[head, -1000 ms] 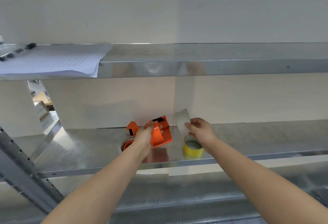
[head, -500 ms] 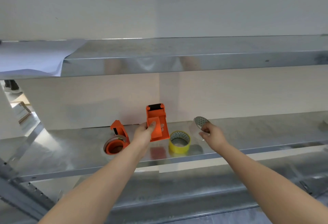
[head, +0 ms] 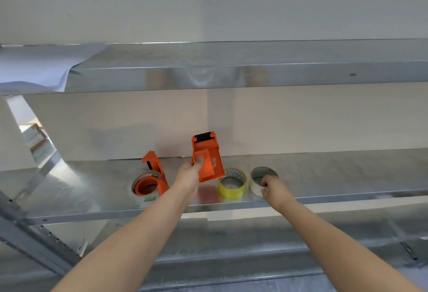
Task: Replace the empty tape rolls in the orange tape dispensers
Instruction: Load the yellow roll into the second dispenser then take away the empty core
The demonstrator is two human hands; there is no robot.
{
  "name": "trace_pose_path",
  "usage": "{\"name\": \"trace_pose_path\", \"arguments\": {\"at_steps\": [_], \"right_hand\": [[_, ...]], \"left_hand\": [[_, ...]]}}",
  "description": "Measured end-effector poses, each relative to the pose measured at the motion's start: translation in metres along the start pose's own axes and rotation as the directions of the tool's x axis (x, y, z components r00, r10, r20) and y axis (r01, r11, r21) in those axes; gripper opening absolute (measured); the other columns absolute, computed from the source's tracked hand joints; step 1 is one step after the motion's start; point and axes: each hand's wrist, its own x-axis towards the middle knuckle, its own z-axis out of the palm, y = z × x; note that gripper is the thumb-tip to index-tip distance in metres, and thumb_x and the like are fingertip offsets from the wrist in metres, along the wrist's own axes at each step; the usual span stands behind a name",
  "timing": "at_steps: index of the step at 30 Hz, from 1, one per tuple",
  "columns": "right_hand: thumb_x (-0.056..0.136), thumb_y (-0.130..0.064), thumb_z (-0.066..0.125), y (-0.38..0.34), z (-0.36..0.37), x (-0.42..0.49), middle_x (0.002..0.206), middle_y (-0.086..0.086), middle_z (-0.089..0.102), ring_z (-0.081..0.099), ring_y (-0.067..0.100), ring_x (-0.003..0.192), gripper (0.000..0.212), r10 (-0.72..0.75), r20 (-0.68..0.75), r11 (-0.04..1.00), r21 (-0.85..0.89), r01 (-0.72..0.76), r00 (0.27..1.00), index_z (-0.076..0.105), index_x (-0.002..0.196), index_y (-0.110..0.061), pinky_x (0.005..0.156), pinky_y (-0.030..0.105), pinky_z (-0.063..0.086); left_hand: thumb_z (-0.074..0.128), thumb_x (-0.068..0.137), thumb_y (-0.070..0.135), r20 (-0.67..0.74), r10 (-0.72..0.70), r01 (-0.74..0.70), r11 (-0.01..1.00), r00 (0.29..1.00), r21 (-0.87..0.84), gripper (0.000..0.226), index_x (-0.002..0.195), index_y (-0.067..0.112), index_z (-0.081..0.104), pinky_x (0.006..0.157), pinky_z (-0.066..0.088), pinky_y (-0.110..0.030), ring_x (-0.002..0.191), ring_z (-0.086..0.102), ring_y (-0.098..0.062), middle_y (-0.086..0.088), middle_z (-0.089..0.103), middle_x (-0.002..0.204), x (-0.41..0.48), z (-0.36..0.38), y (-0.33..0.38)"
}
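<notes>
No readable text, brand, number or sign appears anywhere. The clear tape roll on the second orange plastic tape dispenser, lying near the left part of the metal shelf, carries a small green and yellow printed mark, too blurred to read. The white paper sheet on the upper shelf shows no legible writing.

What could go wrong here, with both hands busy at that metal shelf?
The white roll under the right hand and the yellow roll both sit close to the shelf's front edge, so a nudge might roll either off. The left hand holds the orange dispenser alone, lifted off the shelf; a loose grip could drop it.
</notes>
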Motion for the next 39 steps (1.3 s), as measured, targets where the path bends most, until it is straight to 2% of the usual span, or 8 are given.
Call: {"name": "trace_pose_path", "arguments": {"at_steps": [4,11,17,21,24,28,34,39], "right_hand": [[0.081,-0.036,0.059,-0.017,0.000,0.000,0.141,0.003,0.043,0.035,0.021,0.132,0.056,-0.190,-0.085,0.961,-0.219,0.168,0.978,0.042,0.132,-0.022,0.110,0.034,0.021],[0.085,-0.017,0.051,-0.069,0.041,-0.008,0.134,0.007,0.053,0.046,0.027,0.126,0.049,-0.288,0.144,0.885,-0.338,0.321,0.947,0.042,0.133,-0.020,0.114,0.041,0.018],[0.088,-0.011,0.053,-0.080,0.030,-0.009,0.122,0.011,0.063,0.056,0.029,0.113,0.031,-0.143,-0.034,0.961,0.235,0.147,0.989,0.059,0.118,-0.010,0.091,0.026,0.042],[0.089,-0.013,0.057,-0.103,-0.004,-0.019,0.105,0.016,0.067,0.062,0.023,0.090,0.016,0.152,-0.064,0.429,0.903,-0.008,0.986,0.059,0.104,-0.008,0.078,0.030,0.046],[0.094,-0.009,0.048,-0.127,-0.026,-0.030,0.092,0.007,0.067,0.065,0.013,0.079,0.013,-0.077,0.074,0.004,0.997,-0.074,0.994,0.057,0.102,-0.012,0.070,0.025,0.053],[0.093,-0.004,0.049,-0.145,-0.035,-0.044,0.105,0.013,0.062,0.058,0.019,0.095,0.024,-0.245,-0.024,0.270,0.959,0.092,0.969,0.056,0.115,0.000,0.094,0.036,0.045],[0.083,0.004,0.059,-0.154,-0.037,-0.056,0.099,-0.002,0.060,0.058,0.006,0.092,0.037,-0.351,-0.033,0.459,0.865,0.203,0.936,0.045,0.109,-0.018,0.080,0.014,0.049],[0.080,0.002,0.060,-0.157,-0.046,-0.060,0.125,0.000,0.055,0.056,0.009,0.115,0.076,-0.473,0.151,0.469,0.877,0.104,0.868,0.020,0.139,-0.023,0.099,0.028,0.046]], "left_hand": [[0.047,0.096,0.022,0.013,0.016,-0.015,0.999,1.000,-0.053,0.014,0.100,0.014,0.057,0.088,0.050,-0.037,0.088,0.067,-0.019,-0.008,0.069,0.096,-0.001,0.008,0.005],[0.045,0.097,0.026,-0.021,0.051,-0.051,0.999,0.998,0.014,0.016,0.097,0.019,0.058,0.075,0.053,-0.030,0.082,0.068,-0.015,-0.003,0.071,0.090,-0.008,0.003,0.012],[0.036,0.099,0.034,-0.159,0.140,-0.100,0.966,0.977,0.236,0.026,0.099,0.018,0.057,0.077,0.049,-0.029,0.086,0.065,-0.021,-0.005,0.068,0.093,-0.008,-0.004,0.021],[0.035,0.098,0.036,-0.156,0.289,-0.205,0.890,0.944,0.407,0.030,0.101,0.015,0.056,0.065,0.044,-0.023,0.081,0.061,-0.017,0.002,0.063,0.082,-0.012,-0.007,0.019],[0.041,0.097,0.033,-0.133,0.358,-0.271,0.861,0.924,0.430,0.030,0.105,0.009,0.057,0.076,0.051,-0.032,0.090,0.063,-0.024,-0.006,0.066,0.095,-0.018,0.004,0.019],[0.048,0.094,0.034,-0.050,0.410,-0.373,0.869,0.911,0.323,0.030,0.109,0.009,0.054,0.076,0.048,-0.022,0.091,0.062,-0.017,-0.004,0.066,0.098,-0.030,0.014,0.021],[0.082,0.066,0.024,-0.029,0.408,-0.370,0.855,0.913,0.363,0.055,0.106,0.017,0.046,0.076,0.055,-0.033,0.087,0.065,-0.018,-0.006,0.064,0.096,-0.048,0.010,0.032],[0.075,0.067,0.013,-0.006,0.470,-0.429,0.810,0.882,0.400,0.055,0.112,0.022,0.046,0.071,0.051,-0.021,0.088,0.062,-0.014,-0.001,0.061,0.100,-0.063,0.002,0.039]]}}
